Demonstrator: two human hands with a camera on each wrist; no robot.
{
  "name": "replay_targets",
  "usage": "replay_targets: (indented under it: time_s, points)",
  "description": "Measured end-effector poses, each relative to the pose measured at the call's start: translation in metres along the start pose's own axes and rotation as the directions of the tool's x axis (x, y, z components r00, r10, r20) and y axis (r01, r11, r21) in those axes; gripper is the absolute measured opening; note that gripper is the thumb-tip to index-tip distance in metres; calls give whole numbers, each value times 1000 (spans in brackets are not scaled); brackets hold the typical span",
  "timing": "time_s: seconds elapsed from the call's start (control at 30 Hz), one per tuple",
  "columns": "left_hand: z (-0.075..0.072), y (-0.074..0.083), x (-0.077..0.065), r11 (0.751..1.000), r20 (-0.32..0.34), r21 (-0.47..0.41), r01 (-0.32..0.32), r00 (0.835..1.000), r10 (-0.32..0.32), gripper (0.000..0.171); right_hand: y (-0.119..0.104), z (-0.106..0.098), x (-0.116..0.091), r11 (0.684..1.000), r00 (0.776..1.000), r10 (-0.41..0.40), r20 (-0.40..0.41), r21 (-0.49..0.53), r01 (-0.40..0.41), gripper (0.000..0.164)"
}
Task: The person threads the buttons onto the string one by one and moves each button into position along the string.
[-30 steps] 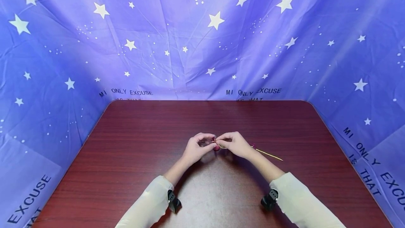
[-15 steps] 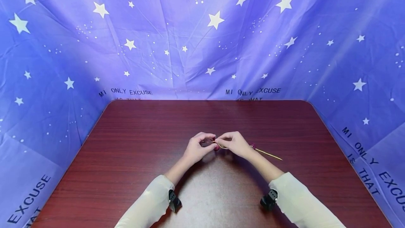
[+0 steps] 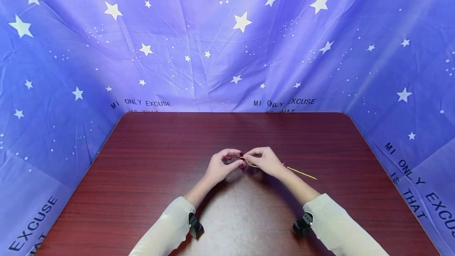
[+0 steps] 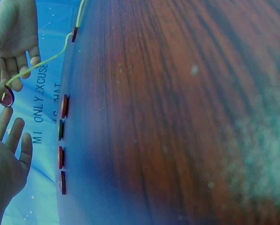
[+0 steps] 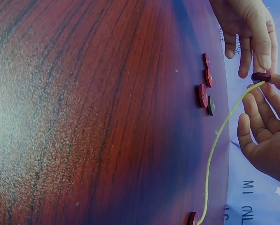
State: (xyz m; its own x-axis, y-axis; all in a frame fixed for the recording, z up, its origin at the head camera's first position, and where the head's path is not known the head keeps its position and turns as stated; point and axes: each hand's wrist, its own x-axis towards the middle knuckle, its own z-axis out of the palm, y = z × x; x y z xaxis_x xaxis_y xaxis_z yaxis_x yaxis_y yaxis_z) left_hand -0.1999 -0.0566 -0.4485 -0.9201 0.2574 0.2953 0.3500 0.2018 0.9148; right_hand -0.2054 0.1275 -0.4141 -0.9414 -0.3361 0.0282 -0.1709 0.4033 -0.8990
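Note:
My left hand (image 3: pixel 218 166) pinches a dark red button (image 5: pixel 261 77) between thumb and fingertip, raised off the table. Close against it, my right hand (image 3: pixel 266 161) pinches a thin yellow cord (image 5: pixel 219 133) at the button's holes. The remaining fingers of both hands are spread loosely, as the left wrist view shows. From the button (image 4: pixel 7 97) the cord runs slack to a second dark red button (image 5: pixel 192 219) strung on it, lying on the table. Beyond that button, in the head view, the cord's straight yellow tail (image 3: pixel 302 174) stretches out past my right wrist.
Several loose buttons lie on the wooden table (image 3: pixel 160 141) below my hands, among them a red one (image 5: pixel 203 95) and a dark one (image 5: pixel 211 106). A blue-purple star-printed cloth (image 3: pixel 213 31) hangs behind the table's far edge and down both sides.
My right fingertips have shifted slightly up and to the right, and the cord's bend by them is a little wider. My left hand stays nearly in place. The cord's tail has hardly moved.

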Motion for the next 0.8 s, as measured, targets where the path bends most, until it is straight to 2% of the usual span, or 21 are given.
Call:
replay_targets:
  time_s: [0.5, 0.8]
  points:
    - [2, -3, 3, 999, -4, -35, 3, 1000, -3, 16, 1, -1, 0, 1000, 1000, 0, 13, 24, 0, 20]
    - [5, -3, 3, 1000, -29, 17, -24, 999, 24, 10, 2, 0, 0, 1000, 1000, -9, 10, 18, 9, 21]
